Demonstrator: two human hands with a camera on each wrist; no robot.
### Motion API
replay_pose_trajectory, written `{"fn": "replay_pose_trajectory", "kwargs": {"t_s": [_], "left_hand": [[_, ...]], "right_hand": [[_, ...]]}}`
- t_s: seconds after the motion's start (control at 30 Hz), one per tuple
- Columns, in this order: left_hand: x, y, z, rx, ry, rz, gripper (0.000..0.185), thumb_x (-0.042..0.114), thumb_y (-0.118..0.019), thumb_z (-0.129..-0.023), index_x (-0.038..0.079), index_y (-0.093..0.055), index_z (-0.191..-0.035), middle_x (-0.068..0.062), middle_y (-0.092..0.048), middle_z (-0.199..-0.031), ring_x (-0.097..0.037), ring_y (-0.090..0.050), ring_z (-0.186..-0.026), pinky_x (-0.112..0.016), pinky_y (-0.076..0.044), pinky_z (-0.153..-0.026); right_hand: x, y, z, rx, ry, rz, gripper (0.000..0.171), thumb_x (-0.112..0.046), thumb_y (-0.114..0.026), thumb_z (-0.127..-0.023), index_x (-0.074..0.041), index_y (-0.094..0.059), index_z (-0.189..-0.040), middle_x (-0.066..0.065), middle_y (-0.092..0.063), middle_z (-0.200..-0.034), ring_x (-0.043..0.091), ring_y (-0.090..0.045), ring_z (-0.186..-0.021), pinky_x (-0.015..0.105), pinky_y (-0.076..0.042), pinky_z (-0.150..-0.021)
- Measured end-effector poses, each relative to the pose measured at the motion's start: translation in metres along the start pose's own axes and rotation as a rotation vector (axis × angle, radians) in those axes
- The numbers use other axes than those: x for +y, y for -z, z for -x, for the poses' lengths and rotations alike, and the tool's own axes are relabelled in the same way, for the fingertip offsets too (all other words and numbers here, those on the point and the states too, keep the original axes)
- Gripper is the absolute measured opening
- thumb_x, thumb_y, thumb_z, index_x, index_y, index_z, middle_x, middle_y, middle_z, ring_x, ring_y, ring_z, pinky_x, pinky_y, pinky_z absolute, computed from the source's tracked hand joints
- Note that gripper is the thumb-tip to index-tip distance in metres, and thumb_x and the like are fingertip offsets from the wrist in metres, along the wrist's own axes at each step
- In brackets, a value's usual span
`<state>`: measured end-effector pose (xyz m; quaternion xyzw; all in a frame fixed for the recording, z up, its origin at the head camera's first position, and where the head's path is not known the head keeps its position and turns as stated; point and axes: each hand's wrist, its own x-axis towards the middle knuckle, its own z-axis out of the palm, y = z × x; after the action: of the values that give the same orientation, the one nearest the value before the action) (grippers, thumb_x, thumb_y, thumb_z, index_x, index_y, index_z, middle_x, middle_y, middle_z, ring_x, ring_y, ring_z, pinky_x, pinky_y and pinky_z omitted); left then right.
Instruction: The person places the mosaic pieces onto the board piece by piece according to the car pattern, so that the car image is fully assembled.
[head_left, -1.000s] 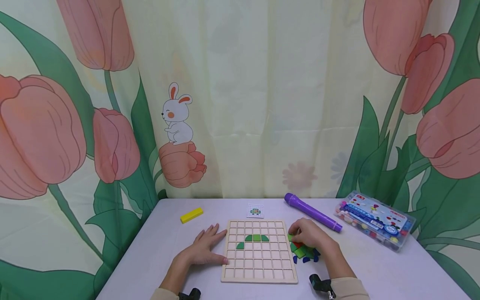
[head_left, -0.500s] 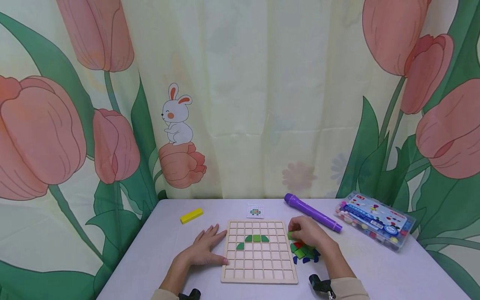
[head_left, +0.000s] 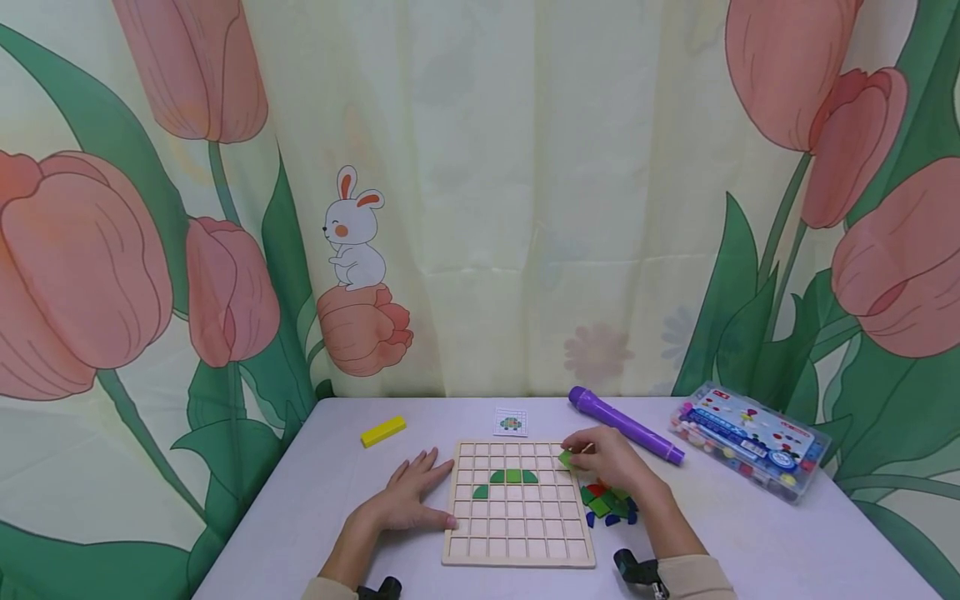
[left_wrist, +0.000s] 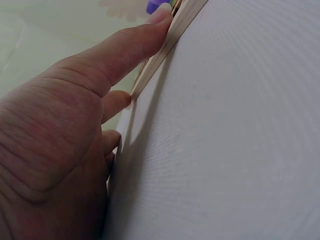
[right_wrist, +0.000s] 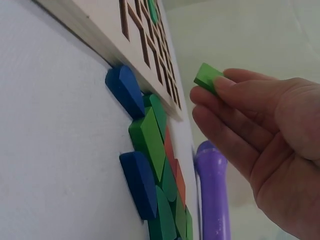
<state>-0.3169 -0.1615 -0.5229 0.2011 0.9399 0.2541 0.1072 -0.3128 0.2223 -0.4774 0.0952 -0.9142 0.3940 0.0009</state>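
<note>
A yellow block (head_left: 383,431) is lying at the far left of the worktop (head_left: 315,492); the left hand (head_left: 408,497) is resting flat beside it with fingers straight and spread, fingertips (left_wrist: 161,15) pressing the left edge of the wooden grid board (head_left: 517,504), which is carrying four green pieces (head_left: 507,480). The right hand (head_left: 609,463) is pinching a green tile (right_wrist: 208,77) between thumb and fingers, lifted over the board's far right corner; loose green, red and blue pieces (head_left: 607,503) are lying just beside the board's right edge; a purple pen (head_left: 625,424) and a clear bead box (head_left: 752,440) are sitting further right.
</note>
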Motion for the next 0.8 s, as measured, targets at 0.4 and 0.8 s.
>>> {"fn": "replay_pose_trajectory", "kwargs": {"t_s": [0.4,0.8], "left_hand": [[0.000,0.000,-0.001,0.001,0.005,0.001,0.106,0.071,-0.079,-0.073,0.025,-0.042,-0.161,-0.014,-0.021,-0.174,-0.036,-0.010,-0.163,-0.064,-0.004,-0.130],[0.000,0.000,0.000,-0.002,0.002,0.006,0.106,0.071,-0.079,-0.073,0.025,-0.042,-0.161,-0.014,-0.021,-0.174,-0.036,-0.010,-0.163,-0.065,-0.003,-0.129]], "right_hand": [[-0.017,-0.012,-0.004,-0.036,0.126,-0.056,0.027,-0.007,-0.079,-0.091,-0.006,-0.077,-0.117,0.000,-0.072,-0.097,0.016,-0.064,-0.087,0.024,-0.058,-0.076],[-0.037,-0.034,-0.006,-0.072,0.237,-0.102,0.023,-0.013,-0.080,-0.092,-0.006,-0.076,-0.113,-0.002,-0.071,-0.092,0.012,-0.065,-0.082,0.022,-0.057,-0.072]]}}
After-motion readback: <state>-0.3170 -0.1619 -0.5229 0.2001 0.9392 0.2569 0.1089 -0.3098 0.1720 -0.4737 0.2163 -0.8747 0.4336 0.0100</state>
